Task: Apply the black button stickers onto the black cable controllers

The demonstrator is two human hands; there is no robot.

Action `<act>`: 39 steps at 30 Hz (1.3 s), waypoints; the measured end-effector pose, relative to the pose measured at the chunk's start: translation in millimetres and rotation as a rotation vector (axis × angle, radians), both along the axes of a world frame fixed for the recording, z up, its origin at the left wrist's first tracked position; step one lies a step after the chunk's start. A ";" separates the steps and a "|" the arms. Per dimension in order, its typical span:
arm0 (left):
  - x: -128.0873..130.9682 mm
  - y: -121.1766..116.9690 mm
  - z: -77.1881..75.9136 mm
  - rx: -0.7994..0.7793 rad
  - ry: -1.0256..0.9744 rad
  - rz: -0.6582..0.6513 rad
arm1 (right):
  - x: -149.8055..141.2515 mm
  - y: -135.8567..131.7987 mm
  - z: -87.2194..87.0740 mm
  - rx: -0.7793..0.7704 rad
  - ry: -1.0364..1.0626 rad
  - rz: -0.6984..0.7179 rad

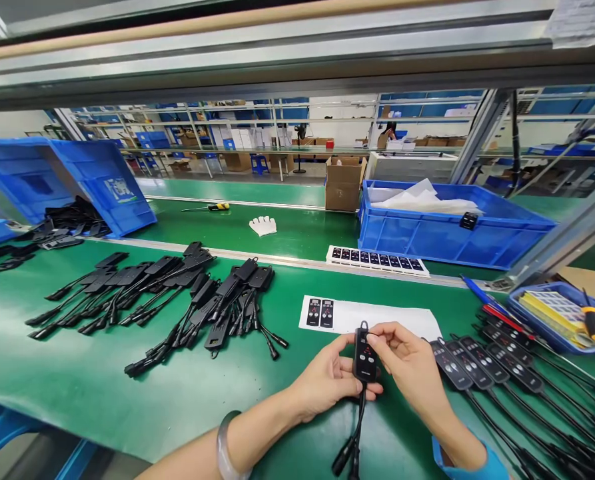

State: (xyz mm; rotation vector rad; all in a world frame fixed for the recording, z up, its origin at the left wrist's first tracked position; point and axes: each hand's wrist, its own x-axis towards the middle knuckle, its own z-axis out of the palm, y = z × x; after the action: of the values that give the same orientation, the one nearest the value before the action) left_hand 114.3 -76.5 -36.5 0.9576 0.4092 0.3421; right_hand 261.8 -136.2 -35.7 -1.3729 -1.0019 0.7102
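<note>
My left hand grips a small black controller with a hanging loop at its top and a printed face with grey buttons and red marks. Two black cables with connectors dangle from its lower end. At its upper right, my right hand has the thumb pressed on the face, with the fingers curled close. Just behind lies a white label sheet bearing two black labels at its left end. To the right, several labelled controllers lie in a row, cables towards me.
Piles of black controllers with cables spread over the left of the green bench. A blue bin holds white sheets; a strip of labels lies before it. Farther back are a white glove and a screwdriver. A blue tray stands right.
</note>
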 end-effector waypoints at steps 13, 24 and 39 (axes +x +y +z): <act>0.5 -1.3 0.2 0.068 -0.002 -0.011 | -2.9 1.6 6.2 -0.020 -0.009 -0.072; 1.9 -1.8 -1.9 0.088 0.008 -0.008 | 1.7 1.5 -3.3 -0.043 -0.064 -0.091; 1.2 12.7 -1.5 -0.026 -0.014 0.104 | -2.1 4.6 -22.1 -0.124 -0.146 0.372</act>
State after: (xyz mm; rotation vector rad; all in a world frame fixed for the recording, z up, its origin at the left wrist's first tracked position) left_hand 115.5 -63.7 -38.0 0.9103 0.4508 0.4370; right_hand 259.7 -131.5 -57.7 -1.3739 -1.3700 0.9704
